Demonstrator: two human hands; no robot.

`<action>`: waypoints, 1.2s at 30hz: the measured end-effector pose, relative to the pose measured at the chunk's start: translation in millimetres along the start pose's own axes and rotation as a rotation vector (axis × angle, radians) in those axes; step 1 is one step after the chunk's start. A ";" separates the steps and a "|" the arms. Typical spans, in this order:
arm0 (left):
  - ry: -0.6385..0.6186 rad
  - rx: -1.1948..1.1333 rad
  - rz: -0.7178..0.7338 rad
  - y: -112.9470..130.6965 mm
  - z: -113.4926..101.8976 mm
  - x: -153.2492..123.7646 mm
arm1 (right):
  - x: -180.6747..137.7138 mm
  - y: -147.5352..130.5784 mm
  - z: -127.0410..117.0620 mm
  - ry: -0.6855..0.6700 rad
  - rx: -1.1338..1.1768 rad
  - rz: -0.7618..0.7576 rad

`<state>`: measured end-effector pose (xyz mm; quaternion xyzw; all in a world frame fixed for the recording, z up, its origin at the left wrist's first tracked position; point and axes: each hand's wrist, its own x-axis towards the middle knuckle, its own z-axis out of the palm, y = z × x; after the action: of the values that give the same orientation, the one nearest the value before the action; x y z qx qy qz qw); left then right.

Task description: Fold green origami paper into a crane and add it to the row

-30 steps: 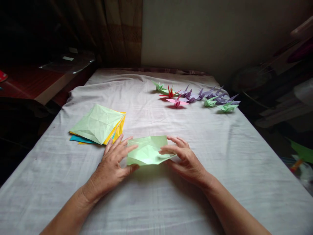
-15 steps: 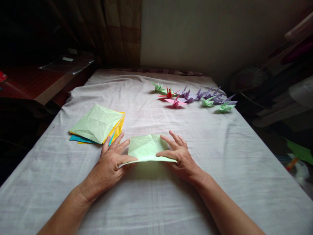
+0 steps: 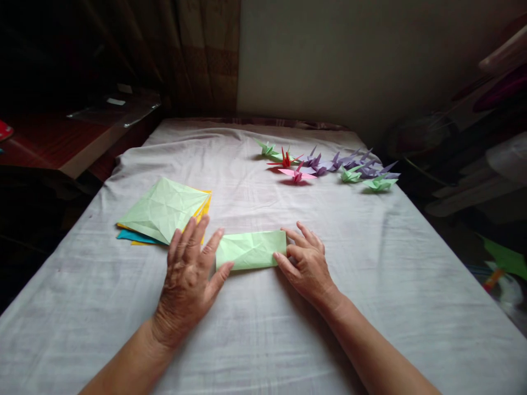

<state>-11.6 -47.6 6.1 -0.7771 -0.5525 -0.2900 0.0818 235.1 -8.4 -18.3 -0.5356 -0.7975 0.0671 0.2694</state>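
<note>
A pale green sheet of origami paper [image 3: 252, 250], folded into a narrow rectangle with crease lines across it, lies on the cloth between my hands. My left hand [image 3: 191, 274] rests flat at its left end, fingers spread, with thumb and index fingertip touching the edge. At the right end, my right hand [image 3: 307, 258] pinches the paper's edge, the thumb on top and the other fingers behind. Close beyond my left fingertips is a stack of creased paper squares [image 3: 162, 208], pale green on top with yellow and blue beneath.
Several folded paper cranes [image 3: 297, 174] in green, red, pink and purple stand at the back right of the white cloth [image 3: 263, 340]. A brown wooden table [image 3: 53, 148] with a clear plastic bag [image 3: 119, 112] is at the left. A wall rises behind.
The paper's near edge has been folded over away from me, making a narrow flat strip. My left hand has turned palm down and flattened; my right hand has shifted slightly right.
</note>
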 end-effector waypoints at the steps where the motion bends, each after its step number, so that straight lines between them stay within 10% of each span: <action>1: -0.047 -0.037 0.071 6.0 -0.4 -0.4 | 0.0 -0.5 -0.1 0.001 -0.005 -0.003; 9: -0.481 -0.070 0.344 20.1 11.2 -14.1 | 0.1 0.0 -1.5 -0.030 0.003 0.012; 27: -0.513 -0.037 0.308 18.4 14.5 -18.9 | -1.3 -0.7 0.0 0.090 -0.011 -0.001; 32: -0.494 -0.048 0.297 18.7 16.7 -20.0 | -3.8 -14.0 -8.3 -0.202 -0.009 -0.333; 36: -0.496 -0.068 0.289 18.9 17.1 -19.8 | -9.7 -20.5 -8.1 -0.418 -0.049 -0.316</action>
<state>7.3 -63.1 -14.9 -0.8973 -0.4292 -0.0947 -0.0416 225.1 -27.1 -6.8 -0.3854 -0.9109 0.1140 0.0931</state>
